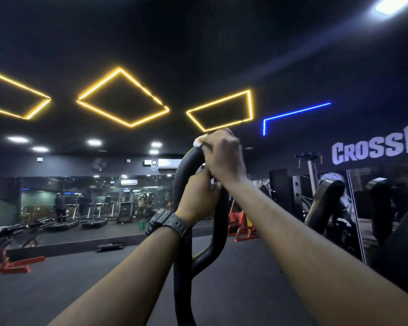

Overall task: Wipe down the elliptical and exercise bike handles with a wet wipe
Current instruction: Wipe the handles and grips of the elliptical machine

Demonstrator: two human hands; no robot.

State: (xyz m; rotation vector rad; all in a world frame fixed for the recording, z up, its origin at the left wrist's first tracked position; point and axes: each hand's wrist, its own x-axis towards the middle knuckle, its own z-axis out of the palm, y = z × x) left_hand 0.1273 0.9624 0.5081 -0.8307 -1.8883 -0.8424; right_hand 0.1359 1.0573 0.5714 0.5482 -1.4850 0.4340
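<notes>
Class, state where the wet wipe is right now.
In the head view, the wet wipe sits centre frame atop the black looped handle, pressed under the right hand, above the left hand.

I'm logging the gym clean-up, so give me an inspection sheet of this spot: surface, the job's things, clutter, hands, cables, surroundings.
Surface: dark gym floor, bare around the machine.
Job's things: black looped handle stands upright in front of the camera; a white wet wipe shows at its top, under the right hand.
Clutter: nothing seen near the handle.
Hands: right hand curls over the top of the loop on the wipe; left hand holds the handle just below, a black watch on its wrist.
Cables: nothing seen.
Surroundings: wall mirror reflecting treadmills, orange frames on the floor, yellow ceiling lights, lettering on the right wall.
</notes>
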